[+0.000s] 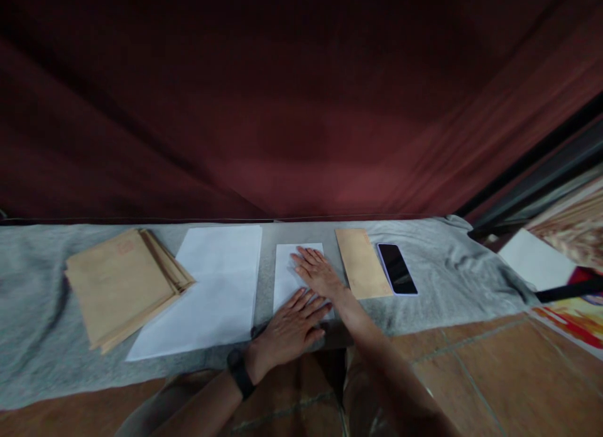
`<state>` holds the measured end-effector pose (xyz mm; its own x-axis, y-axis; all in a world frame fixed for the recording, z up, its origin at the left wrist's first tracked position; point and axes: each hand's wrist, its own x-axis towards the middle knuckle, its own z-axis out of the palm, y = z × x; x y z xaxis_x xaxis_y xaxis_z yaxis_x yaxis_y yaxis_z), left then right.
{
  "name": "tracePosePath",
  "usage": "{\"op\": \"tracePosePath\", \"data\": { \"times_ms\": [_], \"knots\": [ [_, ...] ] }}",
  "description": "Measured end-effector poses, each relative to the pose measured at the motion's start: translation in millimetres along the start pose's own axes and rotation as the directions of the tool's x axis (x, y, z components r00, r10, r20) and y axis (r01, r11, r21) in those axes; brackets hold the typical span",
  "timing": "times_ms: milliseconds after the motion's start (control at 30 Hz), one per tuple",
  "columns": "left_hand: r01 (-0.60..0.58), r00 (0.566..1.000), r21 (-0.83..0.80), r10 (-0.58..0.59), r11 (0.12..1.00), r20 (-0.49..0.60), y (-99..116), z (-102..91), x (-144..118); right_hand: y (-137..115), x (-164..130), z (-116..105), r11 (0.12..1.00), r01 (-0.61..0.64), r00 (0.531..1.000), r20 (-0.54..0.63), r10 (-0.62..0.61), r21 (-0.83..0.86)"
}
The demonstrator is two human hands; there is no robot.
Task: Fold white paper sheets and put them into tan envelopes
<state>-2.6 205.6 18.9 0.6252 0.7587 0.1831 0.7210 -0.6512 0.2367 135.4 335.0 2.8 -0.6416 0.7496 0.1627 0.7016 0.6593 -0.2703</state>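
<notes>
Down at the near edge, the left hand (289,327) lay flat, fingers spread, gripping nothing, pressing the bottom of the folded sheet (288,270). A dark watch (240,373) sat on that wrist. Just beyond it, the right hand (318,272) was flat too, palm down on the sheet's upper part, nothing held in its grip. The sheet itself lay on the grey cloth (438,280), between the big white paper (214,289) and the brown envelope (362,262).

Risk, as I read it: the cloth was soft and rumpled, so a hard press could have dragged the sheet askew and left a crooked crease. The sheet's near end hung close to the cloth's edge; a slip there might have sent it onto the tiled floor (471,374). A sweeping right hand could also have nudged the envelope into the phone (396,269), which lay just beside it.

Further left, a stack of envelopes (120,283) rested on the cloth. Behind everything hung a dark red curtain (301,110), and the light was dim. Off right, bright printed material and another white sheet (534,258).
</notes>
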Motion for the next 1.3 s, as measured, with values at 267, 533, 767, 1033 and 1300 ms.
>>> {"op": "tracePosePath", "data": {
  "times_ms": [267, 533, 767, 1033, 1300],
  "knots": [
    [-0.053, 0.994, -0.143, 0.066, 0.988, 0.090, 19, -11.6, -12, 16, 11, 5, 0.985, -0.152, 0.983, -0.119, 0.141, -0.086],
    [0.006, 1.000, -0.337, -0.006, 0.941, 0.000, 4, -28.7, -11, 9, 4, -2, 0.973, -0.217, 0.968, -0.150, 0.203, -0.080],
    [0.470, 0.848, -0.106, -0.482, 0.876, -0.223, -41, -3.5, 4, -30, -23, 6, 0.998, 0.033, 0.999, -0.032, -0.034, -0.049],
    [0.554, 0.806, 0.036, -0.525, 0.832, -0.275, -39, 22.0, 0, -24, -42, 9, 0.974, -0.199, 0.975, -0.128, 0.184, -0.110],
    [0.603, 0.699, -0.179, -0.624, 0.777, -0.349, -55, 22.6, 12, -10, -44, -8, 0.906, -0.422, 0.899, -0.143, 0.413, -0.038]
  ]
}}
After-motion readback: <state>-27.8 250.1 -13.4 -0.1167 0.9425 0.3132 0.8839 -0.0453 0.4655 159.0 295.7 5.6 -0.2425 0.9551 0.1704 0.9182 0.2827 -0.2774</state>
